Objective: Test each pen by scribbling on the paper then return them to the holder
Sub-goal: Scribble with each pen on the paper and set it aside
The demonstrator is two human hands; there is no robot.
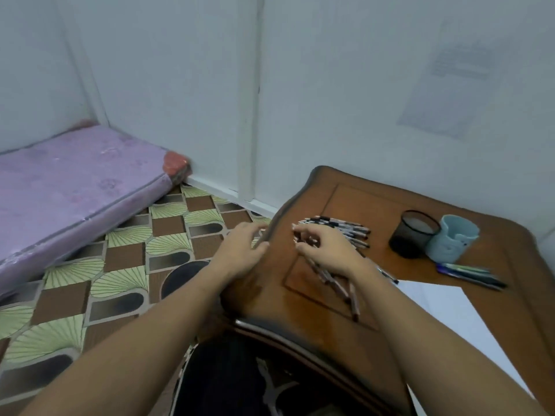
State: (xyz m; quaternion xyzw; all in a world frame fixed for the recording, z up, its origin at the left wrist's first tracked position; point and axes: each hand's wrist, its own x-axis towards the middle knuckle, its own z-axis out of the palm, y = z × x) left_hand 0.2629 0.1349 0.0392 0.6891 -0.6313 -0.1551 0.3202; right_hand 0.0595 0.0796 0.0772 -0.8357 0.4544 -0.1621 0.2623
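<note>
The right hand (327, 250) hovers with its fingers curled over the pile of pens (342, 229) on the table (315, 319); blur hides whether it pinches one. At its nine o'clock, the left hand (243, 247) lies relaxed with loose fingers on the table's edge. At three o'clock stand a dark mesh holder (413, 237) and a blue cup (452, 240), touching. The paper (435, 304) lies at four o'clock.

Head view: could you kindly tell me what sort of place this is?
Likely a small bedroom: a purple mattress on the patterned floor, and a wooden table with pens by the wall.
</note>
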